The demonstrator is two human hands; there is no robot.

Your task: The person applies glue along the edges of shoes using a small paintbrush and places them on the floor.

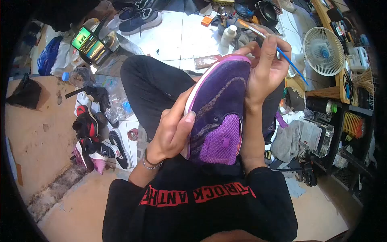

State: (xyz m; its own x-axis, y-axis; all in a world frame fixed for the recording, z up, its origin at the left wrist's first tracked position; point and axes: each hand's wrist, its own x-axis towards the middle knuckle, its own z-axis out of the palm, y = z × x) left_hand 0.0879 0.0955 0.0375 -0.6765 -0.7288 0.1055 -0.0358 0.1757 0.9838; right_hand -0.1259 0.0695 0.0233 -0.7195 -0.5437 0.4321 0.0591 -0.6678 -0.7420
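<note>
A purple sneaker (219, 94) with a pink-edged white sole is held up in front of my chest, toe pointing away. My left hand (173, 125) is closed around its left side, thumb on the upper near the sole. At the toe, my right hand (266, 66) supports the right edge and also grips a paintbrush (293, 66) between its fingers. The brush has a blue handle slanting down to the right; its orange-brown head points up and left, away from the shoe. Some right-hand fingers are hidden behind the shoe.
Beyond the shoe stands a white bottle (228, 35). A white fan (323, 51) is at the right, beside a cluttered shelf (342, 133). Several shoes (86, 123) lie at the left, below a lit phone (90, 46). Dark sneakers (141, 22) sit on the tiles ahead.
</note>
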